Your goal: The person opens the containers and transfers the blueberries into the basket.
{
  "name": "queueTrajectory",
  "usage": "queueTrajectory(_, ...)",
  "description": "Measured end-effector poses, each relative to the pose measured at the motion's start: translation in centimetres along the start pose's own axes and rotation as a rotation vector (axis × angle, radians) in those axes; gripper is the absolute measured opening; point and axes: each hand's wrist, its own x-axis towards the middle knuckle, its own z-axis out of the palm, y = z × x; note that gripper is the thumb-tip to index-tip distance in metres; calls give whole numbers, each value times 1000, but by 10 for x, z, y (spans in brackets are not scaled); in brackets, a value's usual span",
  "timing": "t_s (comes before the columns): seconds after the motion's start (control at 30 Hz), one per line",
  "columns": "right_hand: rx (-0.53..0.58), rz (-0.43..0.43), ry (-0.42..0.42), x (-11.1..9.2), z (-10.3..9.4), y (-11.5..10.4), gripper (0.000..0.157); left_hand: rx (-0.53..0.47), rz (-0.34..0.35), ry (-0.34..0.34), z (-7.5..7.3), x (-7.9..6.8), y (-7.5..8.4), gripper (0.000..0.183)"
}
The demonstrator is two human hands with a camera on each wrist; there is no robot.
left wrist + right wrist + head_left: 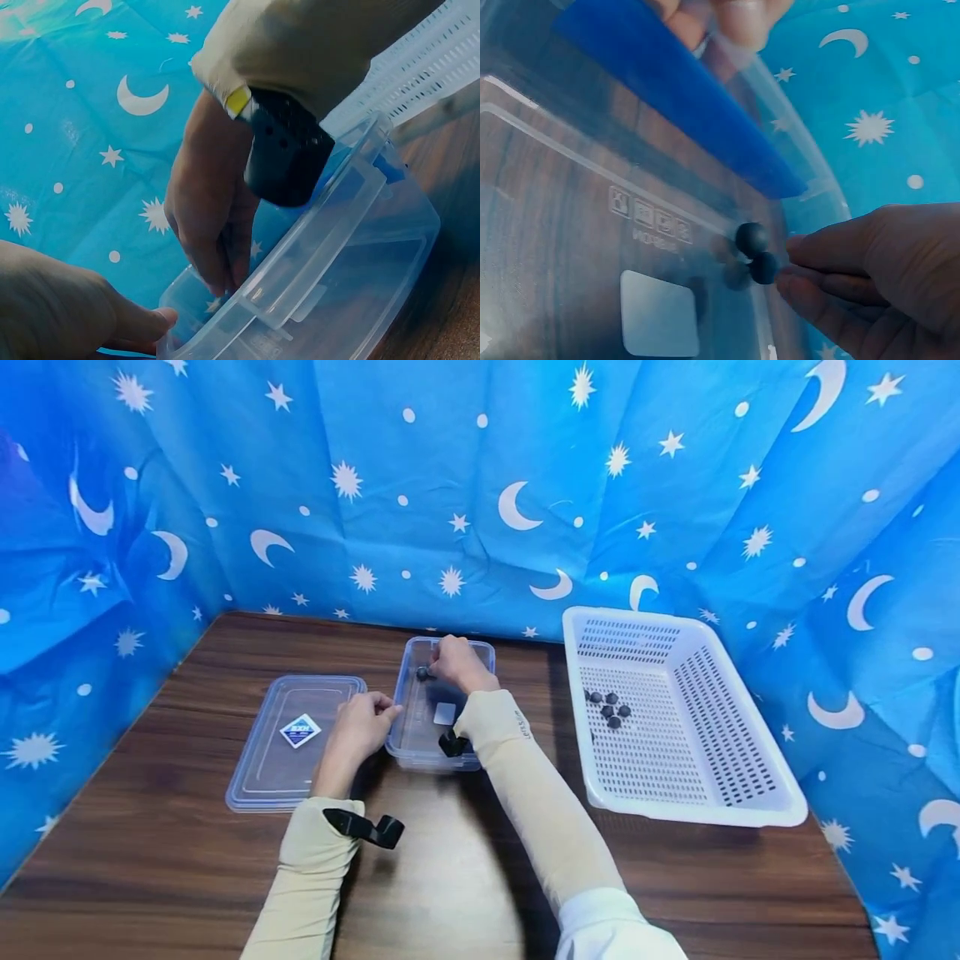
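Observation:
My left hand (362,723) holds the left rim of a clear plastic box (397,731); its thumb shows at the rim in the left wrist view. Over the far part of that box, my right hand (459,664) reaches down past the rim. Two small black balls (751,240) lie close together inside, with faint reflections beside them. Thumb and index fingertips (801,247) of the right hand are bent right at the nearer ball, with a small gap between them. A pale square patch (658,315) shows on the box's floor.
To the right stands a white perforated basket (682,814) with several black balls (607,711) in it. A clear lid (258,768) with a blue and white label lies left of the box. Behind the wooden table (187,877) hangs a blue curtain (450,460) with moons and stars.

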Motion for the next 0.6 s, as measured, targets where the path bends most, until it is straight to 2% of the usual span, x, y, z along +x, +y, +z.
queueTrajectory(0.07,18,2,3,2,3,-2,32,-3,-12,3,-1,-1,1,32)
queueTrajectory(0.2,52,-10,-5,2,5,-1,21,-11,-34,16,3,-1,5,30)
queueTrajectory(0.37,24,-16,21,5,6,0,24,-25,-29,29,6,-1,9,28)
queueTrajectory(0.6,49,-13,-52,7,9,-7,19,-12,-29,46,4,-2,7,27)
